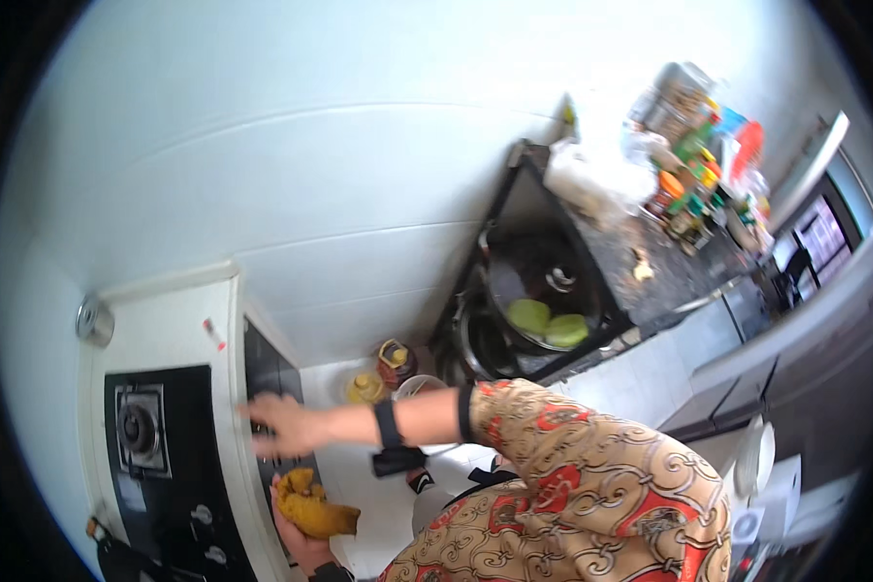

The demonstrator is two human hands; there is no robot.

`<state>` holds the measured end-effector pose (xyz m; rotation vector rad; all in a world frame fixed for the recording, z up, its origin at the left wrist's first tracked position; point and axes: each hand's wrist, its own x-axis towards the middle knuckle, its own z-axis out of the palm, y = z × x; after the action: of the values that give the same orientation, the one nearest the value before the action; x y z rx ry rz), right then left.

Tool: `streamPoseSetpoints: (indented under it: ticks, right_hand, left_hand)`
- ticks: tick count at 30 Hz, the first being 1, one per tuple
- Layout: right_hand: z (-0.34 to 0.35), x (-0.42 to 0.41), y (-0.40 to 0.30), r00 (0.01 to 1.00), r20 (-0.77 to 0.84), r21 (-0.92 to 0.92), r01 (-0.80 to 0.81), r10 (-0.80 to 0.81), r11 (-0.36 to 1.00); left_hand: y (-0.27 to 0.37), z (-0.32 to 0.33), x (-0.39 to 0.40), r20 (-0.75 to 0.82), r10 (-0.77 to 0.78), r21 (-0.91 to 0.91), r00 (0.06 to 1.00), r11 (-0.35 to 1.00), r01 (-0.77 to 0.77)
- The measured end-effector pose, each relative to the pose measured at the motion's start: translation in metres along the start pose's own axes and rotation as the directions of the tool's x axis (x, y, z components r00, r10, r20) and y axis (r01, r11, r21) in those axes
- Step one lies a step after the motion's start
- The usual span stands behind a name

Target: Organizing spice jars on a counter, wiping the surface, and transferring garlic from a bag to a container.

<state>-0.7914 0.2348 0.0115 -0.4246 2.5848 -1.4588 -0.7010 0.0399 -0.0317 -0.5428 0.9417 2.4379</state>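
My left hand (302,545) comes in at the bottom, palm up, cradling several yellow-orange pieces of vegetable or fruit (316,509); their exact kind is unclear. My right hand (287,425) reaches left, blurred, with fingers apart and no object visible in it. Its fingertips overlap the front edge of the white counter (227,393) in view; I cannot tell whether they touch. A black gas hob (182,451) with a round burner (139,429) is set into that counter, left of both hands. Black straps (387,424) circle my right forearm.
Oil jugs (396,356) stand on the floor by the wall. A dark stand holds a pan with a knobbed lid (542,273) and two light-green pieces (529,317). Bags, jars and bottles crowd the grey worktop (618,280). A metal canister (96,322) stands behind the hob.
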Motion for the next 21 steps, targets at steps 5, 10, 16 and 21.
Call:
streamPoseSetpoints:
  ticks: [5,10,16,21]
  right_hand:
    - [-0.059,-0.153,-0.030,0.951,-0.308,0.029,0.015,-0.005,0.999]
    - [-0.139,-0.254,-0.066,0.721,-0.689,-0.007,-0.112,0.076,0.994]
    - [-0.202,-0.397,-0.147,0.479,-0.804,0.377,-0.049,0.353,0.925]
    - [-0.256,-0.508,-0.145,0.172,-0.938,0.313,0.046,0.302,0.948]
  left_hand:
    - [-0.035,0.171,0.003,0.694,0.004,0.515,0.720,0.696,-0.500]
    - [-0.101,0.272,-0.019,0.712,-0.404,0.188,0.574,0.898,0.399]
    - [-0.146,0.364,-0.091,0.795,-0.598,0.590,0.102,0.801,0.098]
    - [-0.195,0.423,-0.111,0.778,-0.566,0.624,0.271,0.652,-0.430]
